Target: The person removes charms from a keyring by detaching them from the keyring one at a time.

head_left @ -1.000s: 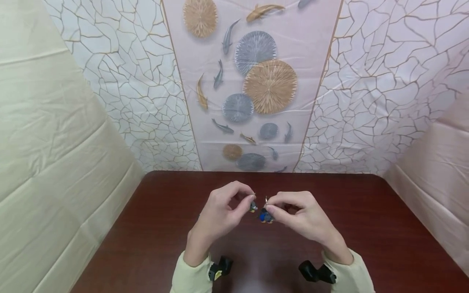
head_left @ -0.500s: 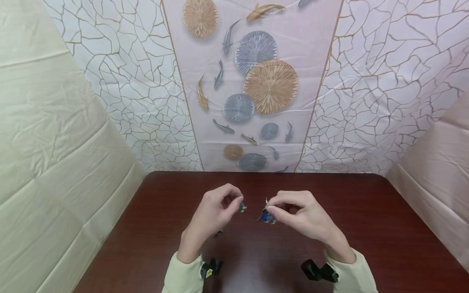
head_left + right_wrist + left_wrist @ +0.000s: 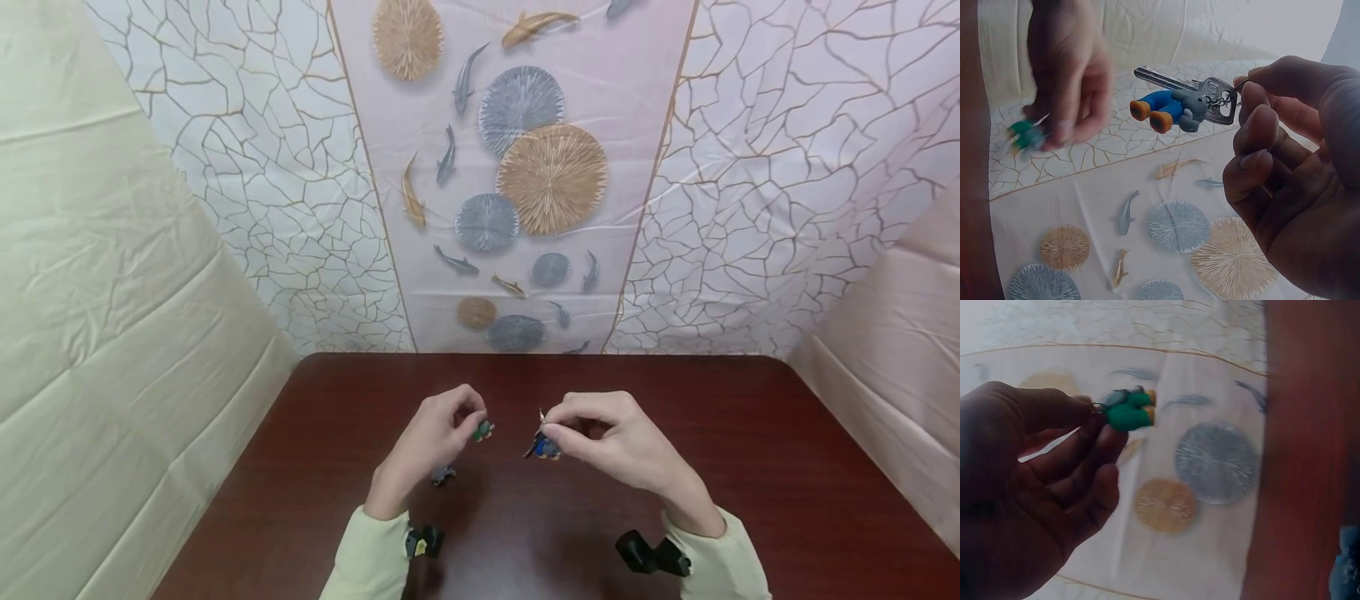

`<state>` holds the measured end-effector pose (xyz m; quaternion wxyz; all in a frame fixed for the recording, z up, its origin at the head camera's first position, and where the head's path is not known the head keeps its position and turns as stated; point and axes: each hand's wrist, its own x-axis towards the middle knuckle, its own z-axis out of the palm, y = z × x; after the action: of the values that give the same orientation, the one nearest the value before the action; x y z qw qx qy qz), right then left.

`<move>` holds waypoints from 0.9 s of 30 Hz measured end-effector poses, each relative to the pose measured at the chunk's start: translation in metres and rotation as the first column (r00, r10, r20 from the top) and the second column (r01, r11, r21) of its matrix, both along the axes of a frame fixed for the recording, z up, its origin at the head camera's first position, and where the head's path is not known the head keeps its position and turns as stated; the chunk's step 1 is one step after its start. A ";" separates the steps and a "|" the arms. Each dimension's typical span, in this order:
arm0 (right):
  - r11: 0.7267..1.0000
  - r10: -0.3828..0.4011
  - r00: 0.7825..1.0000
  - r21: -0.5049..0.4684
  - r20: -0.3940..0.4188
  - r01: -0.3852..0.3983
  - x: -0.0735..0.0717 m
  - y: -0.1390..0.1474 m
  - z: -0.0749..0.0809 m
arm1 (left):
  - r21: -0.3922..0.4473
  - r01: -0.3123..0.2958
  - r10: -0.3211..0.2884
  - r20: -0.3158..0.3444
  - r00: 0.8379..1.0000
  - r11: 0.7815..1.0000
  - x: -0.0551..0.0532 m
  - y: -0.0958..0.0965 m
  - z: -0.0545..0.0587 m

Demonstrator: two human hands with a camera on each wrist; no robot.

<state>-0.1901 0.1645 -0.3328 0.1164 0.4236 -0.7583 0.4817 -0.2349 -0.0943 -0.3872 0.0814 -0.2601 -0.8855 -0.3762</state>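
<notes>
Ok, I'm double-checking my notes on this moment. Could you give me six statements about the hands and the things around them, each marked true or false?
1. The right hand holds a key together with a blue-and-grey figurine. True.
2. The two hands touch each other. False: they are apart.
3. The left hand holds a green figurine. True.
4. A small greyish object lies on the table near the left wrist. True.
5. The green figurine lies on the table. False: it is held up.
6. The blue-and-grey figurine has green feet. False: they are orange.

Left hand (image 3: 429, 433) and right hand (image 3: 622, 442) in pinch grips
</notes>
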 end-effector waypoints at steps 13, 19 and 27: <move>0.999 -0.033 0.999 0.019 0.007 0.033 -0.002 0.002 -0.001 | -0.180 0.069 -0.042 0.150 0.988 0.981 -0.041 -0.004 -0.036; 0.999 -0.037 0.999 0.027 0.019 0.036 -0.002 0.004 0.000 | -0.275 0.086 -0.037 0.178 0.983 0.958 -0.055 -0.002 -0.050; 0.999 -0.046 0.999 0.020 -0.007 0.046 -0.002 0.004 -0.001 | -0.329 0.118 -0.040 0.235 0.971 0.937 -0.067 0.001 -0.061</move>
<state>-0.1926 0.1689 -0.3341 0.1258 0.4087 -0.7722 0.4699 -0.3022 -0.0937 -0.4486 -0.0805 -0.2616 -0.9295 -0.2474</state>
